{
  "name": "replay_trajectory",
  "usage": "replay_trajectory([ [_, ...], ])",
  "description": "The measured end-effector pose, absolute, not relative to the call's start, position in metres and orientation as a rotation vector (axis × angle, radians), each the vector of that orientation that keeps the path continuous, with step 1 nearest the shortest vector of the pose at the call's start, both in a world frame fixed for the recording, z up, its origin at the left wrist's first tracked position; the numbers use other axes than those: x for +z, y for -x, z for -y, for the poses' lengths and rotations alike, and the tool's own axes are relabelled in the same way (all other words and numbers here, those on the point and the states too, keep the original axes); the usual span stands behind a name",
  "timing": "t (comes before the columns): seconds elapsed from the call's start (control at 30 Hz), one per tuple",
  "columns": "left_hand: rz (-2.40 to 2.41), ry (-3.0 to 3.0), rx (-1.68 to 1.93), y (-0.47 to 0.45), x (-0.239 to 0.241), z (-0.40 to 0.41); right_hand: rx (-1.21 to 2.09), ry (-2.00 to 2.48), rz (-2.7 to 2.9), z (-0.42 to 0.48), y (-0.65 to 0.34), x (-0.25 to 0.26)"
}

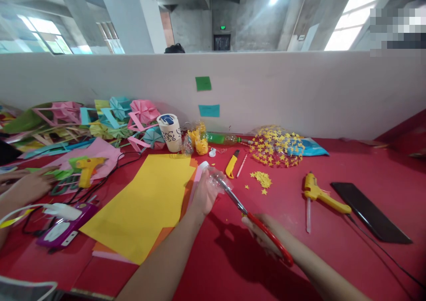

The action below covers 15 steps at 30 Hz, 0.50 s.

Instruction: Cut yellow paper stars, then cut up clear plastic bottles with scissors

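My left hand (201,195) is closed around a clear plastic bottle piece (214,180) with a white cap, held above the red table. In my right hand (262,234) are red-handled scissors (268,236), whose blades reach up and left to the cut edge of the bottle piece. Whether the blades are closed on the plastic I cannot tell. Just beyond lie a yellow utility knife (232,164), a striped stick (242,165) and a small pile of yellow paper stars (262,179). Yellow paper sheets (143,199) lie left of my left hand.
A yellow glue gun (326,196) and a dark tablet-like slab (371,212) lie right. A star-covered clear dome (277,146), green bottle (216,138) and white cup (169,133) stand along the partition. Left are a purple power strip (68,225), cables and another person's hand (31,185).
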<state>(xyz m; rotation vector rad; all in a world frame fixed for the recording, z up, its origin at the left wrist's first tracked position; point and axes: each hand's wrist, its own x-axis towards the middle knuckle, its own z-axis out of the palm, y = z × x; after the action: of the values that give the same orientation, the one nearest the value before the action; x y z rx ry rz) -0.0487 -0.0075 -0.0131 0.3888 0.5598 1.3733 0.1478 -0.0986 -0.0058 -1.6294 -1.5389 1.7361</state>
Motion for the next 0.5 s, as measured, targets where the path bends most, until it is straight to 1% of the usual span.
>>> replay_trajectory([
  [0.13,-0.587,-0.374,1.375,0.0492,-0.0123,0.0071,1.689,1.635,1.568,0.0971,-0.1460,-0.0003],
  [0.23,-0.582,-0.383,1.376,0.0484,-0.0109,0.0073,1.730,1.604,1.564,0.0974,-0.1459,0.0026],
  [0.37,-0.594,-0.481,1.377,0.0445,-0.0097,0.0103,1.747,1.526,1.582,0.0990,-0.1477,-0.0004],
  [0.5,-0.601,-0.525,1.355,0.0418,-0.0113,0.0127,1.750,1.567,1.538,0.0990,-0.1475,-0.0050],
])
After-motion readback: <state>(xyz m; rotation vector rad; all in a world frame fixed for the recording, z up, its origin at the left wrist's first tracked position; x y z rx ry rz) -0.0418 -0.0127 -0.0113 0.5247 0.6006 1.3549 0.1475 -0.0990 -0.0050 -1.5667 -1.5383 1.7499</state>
